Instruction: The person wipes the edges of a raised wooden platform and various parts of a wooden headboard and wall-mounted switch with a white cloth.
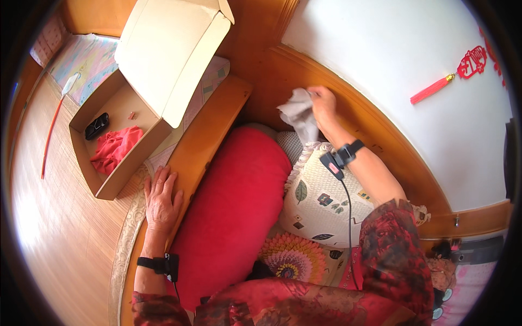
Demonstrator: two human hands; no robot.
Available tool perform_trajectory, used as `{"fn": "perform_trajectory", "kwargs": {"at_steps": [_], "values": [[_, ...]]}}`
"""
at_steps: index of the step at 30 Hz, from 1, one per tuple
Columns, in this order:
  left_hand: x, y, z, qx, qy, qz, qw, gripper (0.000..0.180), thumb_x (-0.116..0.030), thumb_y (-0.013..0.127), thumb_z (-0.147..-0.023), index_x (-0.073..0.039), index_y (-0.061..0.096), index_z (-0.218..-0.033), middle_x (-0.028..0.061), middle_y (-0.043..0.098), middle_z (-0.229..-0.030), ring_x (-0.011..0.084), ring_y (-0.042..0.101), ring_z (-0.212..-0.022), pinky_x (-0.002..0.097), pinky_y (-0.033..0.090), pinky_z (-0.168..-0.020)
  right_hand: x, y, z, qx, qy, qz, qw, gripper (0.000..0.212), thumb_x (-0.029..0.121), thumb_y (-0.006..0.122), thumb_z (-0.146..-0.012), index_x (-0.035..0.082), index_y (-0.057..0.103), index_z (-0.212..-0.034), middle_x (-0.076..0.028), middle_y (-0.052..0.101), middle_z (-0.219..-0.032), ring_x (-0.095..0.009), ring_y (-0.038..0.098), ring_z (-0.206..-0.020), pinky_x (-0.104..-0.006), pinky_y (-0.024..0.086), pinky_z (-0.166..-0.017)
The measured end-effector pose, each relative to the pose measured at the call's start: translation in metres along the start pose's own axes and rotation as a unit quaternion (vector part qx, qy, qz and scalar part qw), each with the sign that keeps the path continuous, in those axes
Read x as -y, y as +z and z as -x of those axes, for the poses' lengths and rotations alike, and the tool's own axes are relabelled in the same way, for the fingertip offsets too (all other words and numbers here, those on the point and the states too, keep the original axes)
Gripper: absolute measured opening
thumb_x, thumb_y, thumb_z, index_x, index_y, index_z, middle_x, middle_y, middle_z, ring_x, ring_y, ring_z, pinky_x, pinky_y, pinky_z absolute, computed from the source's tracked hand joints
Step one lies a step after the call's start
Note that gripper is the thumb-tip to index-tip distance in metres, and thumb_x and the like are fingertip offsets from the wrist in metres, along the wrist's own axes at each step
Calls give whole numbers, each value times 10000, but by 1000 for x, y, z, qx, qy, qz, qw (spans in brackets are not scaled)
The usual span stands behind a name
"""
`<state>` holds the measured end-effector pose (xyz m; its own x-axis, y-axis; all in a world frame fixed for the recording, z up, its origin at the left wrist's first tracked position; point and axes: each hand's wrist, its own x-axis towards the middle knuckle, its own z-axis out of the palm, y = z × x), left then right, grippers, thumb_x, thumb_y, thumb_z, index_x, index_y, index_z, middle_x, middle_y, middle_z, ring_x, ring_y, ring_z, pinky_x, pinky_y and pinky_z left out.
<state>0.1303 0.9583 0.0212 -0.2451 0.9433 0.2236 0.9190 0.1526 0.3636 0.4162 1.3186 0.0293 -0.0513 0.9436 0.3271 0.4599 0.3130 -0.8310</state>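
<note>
My right hand point(324, 106) pinches a light grey cloth point(302, 115) and holds it against the wooden panel point(375, 141) at the back. The cloth hangs loose below and left of the fingers. My left hand point(161, 198) lies flat, fingers spread, on the wooden ledge point(209, 133) of the seat. Just beyond it stands a cardboard box point(142, 154) with its lid point(171, 54) raised. Inside lie a crumpled red cloth point(117, 148), a shiny black object point(97, 126) and a tiny reddish piece point(132, 116).
A long red cushion point(234, 201) and a cream leaf-patterned cushion point(326, 209) fill the seat in front of me. A round flower-patterned cushion point(293, 261) lies nearer. A red stick with a white end point(53, 127) lies far left. A red tasselled ornament point(471, 62) hangs on the white wall.
</note>
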Motion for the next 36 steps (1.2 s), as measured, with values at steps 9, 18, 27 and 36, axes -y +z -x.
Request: {"fn": "perform_trajectory", "kwargs": {"at_steps": [9,18,27,36], "values": [[9,4,5,-2,10,-13,1000,413,-139,571,-762,-44,487,-1155,122,415,-1288,275,334,-1245,455,191,-1040,105,14,57,202,-213,-112,949,155,-45,488,-769,16,585,-873,-134,599,-849,-230,588,-818,-288,456,-736],[-32,21,-4,-83,-18,-23,996,488,-175,596,-742,-34,460,-1188,173,447,-1230,312,361,-1208,475,222,-1005,91,-65,183,225,-114,-141,957,138,-44,480,-818,28,570,-893,-80,584,-858,-179,574,-835,-269,445,-755],[-216,91,-8,148,-74,556,815,362,-33,502,-855,-17,442,-1212,78,539,-1075,149,515,-1005,296,437,-859,57,-102,212,190,-124,-171,959,155,-30,472,-838,44,563,-940,-86,573,-887,-196,572,-859,-296,444,-775],[-161,90,-18,18,-219,652,726,225,-148,439,-903,-2,506,-1061,58,546,-895,116,523,-764,264,459,-674,-14,-191,127,113,-125,315,934,243,203,455,-879,66,585,-1032,-117,596,-1007,-276,550,-974,-375,427,-844]]}}
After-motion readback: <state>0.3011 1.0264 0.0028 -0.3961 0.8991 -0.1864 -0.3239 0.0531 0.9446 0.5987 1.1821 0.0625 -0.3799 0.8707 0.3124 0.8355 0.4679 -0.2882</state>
